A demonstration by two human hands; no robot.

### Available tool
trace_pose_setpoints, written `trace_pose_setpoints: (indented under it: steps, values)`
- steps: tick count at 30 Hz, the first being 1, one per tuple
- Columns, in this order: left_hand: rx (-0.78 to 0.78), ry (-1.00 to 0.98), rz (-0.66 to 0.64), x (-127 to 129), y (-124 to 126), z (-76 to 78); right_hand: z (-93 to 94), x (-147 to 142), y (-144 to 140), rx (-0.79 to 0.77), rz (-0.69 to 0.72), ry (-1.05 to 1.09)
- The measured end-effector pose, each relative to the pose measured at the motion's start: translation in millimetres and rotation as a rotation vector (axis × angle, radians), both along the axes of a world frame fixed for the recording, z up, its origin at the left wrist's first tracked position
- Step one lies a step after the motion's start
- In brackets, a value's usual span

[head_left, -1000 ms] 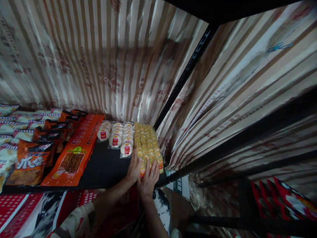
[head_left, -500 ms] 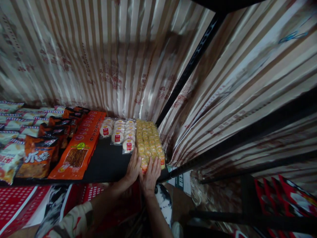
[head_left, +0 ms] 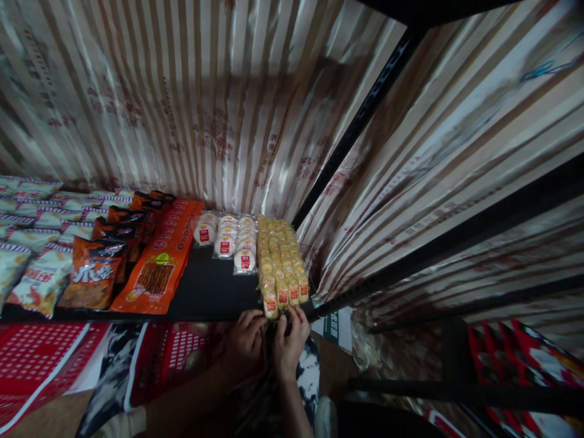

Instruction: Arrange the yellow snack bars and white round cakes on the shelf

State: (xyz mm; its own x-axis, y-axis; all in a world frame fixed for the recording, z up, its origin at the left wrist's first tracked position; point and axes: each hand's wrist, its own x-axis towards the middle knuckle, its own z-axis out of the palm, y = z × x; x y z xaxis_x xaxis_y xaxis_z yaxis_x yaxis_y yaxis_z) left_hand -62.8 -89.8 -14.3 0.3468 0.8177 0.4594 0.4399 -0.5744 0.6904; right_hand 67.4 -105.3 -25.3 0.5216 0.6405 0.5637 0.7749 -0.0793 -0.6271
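Rows of small yellow-wrapped snack packets (head_left: 280, 255) stand in a tight block at the right end of the black shelf (head_left: 205, 289). My left hand (head_left: 249, 333) is at the shelf's front edge by the block's left front corner, its fingers loosely bent. Beside it, my right hand (head_left: 291, 340) has its thumb and fingers apart, fingertips close to the front packets. I see nothing held in either hand; whether the fingertips touch the packets is unclear. Left of the block lie rows of round white cakes in clear wrap (head_left: 245, 255).
Flat orange snack packs (head_left: 152, 277), orange-and-black bags (head_left: 91, 274) and white bags (head_left: 43, 277) fill the shelf's left. Red baskets (head_left: 36, 353) are below. A black post (head_left: 351, 134) rises behind the yellow block, and red packs (head_left: 524, 359) are at lower right.
Both hands have drawn back from the yellow packets toward the shelf's front edge, uncovering the front row. The left fingers have bent more. The view has shifted slightly.
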Motion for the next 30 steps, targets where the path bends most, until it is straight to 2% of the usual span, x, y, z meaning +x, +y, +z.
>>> trace_pose_setpoints:
  steps: [6,12,17,22,26,30]
  values:
    - [-0.065,0.115,-0.106,3.8,2.0,-1.1,-6.8,-10.5,-11.7,-0.121,0.109,0.028]
    - [-0.147,0.151,-0.150,5.4,7.0,1.7,-11.5,-12.9,-4.2,-0.093,0.170,0.037]
    - [-0.079,0.135,-0.159,3.4,17.2,1.4,-15.9,-13.0,0.8,-0.057,0.174,0.011]
    - [-0.018,0.166,-0.152,0.0,22.6,-7.5,-15.2,-12.9,0.5,-0.086,0.214,0.003]
    - [0.006,0.194,-0.166,-0.9,24.8,-13.0,-13.1,-12.6,-1.9,-0.080,0.180,0.006]
    - [0.006,0.202,-0.172,-1.2,27.1,-9.7,-11.5,-11.9,-4.5,-0.085,0.163,0.015]
